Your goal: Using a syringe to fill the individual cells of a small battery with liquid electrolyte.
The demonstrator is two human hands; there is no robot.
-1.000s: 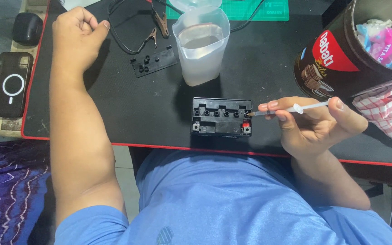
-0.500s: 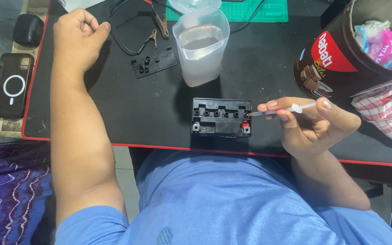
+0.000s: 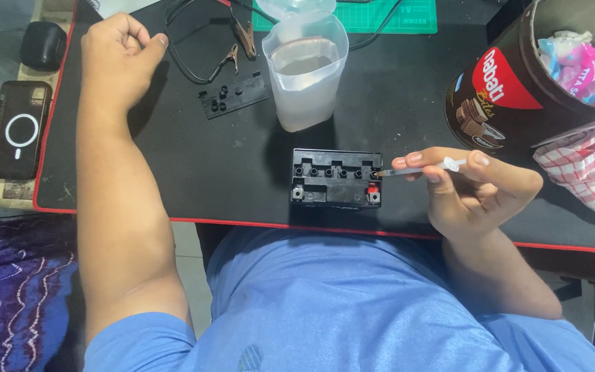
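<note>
A black mat (image 3: 173, 172) with a red edge covered the desk. Near its front edge sat a small black battery (image 3: 337, 178), its top open in a row of round cells, with a red terminal at the right front corner. Behind it stood a translucent plastic jug (image 3: 306, 69) partly filled with clear liquid, well apart from the battery. To the jug's left lay a black cap strip (image 3: 234, 95), and beyond that two clips (image 3: 237, 47) on dark wires. A dark round tin (image 3: 518, 83) holding bright wrappers stood at the right, with a red-checked cloth (image 3: 590, 165) just beside it. Off the mat on the left lay a phone (image 3: 18, 127) and a dark mouse (image 3: 43, 43). Nothing lay between the battery and either hand.

The right hand (image 3: 476, 193) pinched a small clear syringe (image 3: 425, 169) between thumb and fingers, held level, its tip at the battery's rightmost cell; whether it touched could not be told. The left hand (image 3: 115, 58) rested on the mat's far left corner, loosely curled, holding nothing, well apart from the battery.
</note>
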